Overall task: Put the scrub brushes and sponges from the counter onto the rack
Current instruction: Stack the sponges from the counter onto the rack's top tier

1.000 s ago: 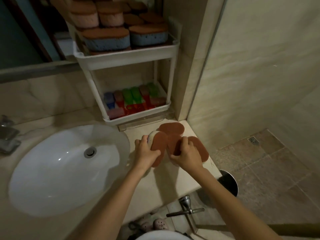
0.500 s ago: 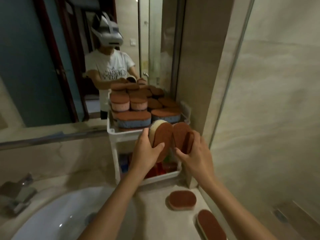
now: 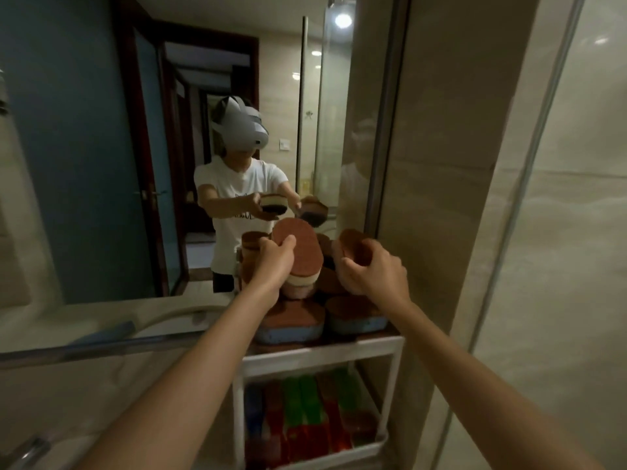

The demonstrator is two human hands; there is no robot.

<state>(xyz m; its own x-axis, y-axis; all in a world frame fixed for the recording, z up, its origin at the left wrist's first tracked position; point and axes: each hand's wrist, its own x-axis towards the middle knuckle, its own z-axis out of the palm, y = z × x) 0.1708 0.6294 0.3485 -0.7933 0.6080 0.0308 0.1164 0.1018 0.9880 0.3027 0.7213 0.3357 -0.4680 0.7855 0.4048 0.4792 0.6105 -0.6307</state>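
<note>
My left hand [image 3: 271, 266] grips a cream sponge with a brown scrub face [image 3: 300, 252], held tilted above the top shelf of the white rack [image 3: 322, 356]. My right hand [image 3: 375, 271] holds a second brown-faced sponge [image 3: 353, 247] just to the right, over the same shelf. The top shelf carries several stacked sponges, with two blue-bodied ones [image 3: 291, 325] at the front. Coloured scrub brushes [image 3: 305, 405] fill the lower shelf.
A mirror [image 3: 101, 147] behind the rack reflects a person wearing a headset. A marble pillar [image 3: 441, 164] and a glass shower panel [image 3: 559, 198] stand close on the right. A faucet [image 3: 20, 452] shows at the bottom left by the counter.
Both hands rose from the counter with a sponge each and reached forward over the rack's top shelf. The view tilted up, so the sink and counter sponges left the frame.
</note>
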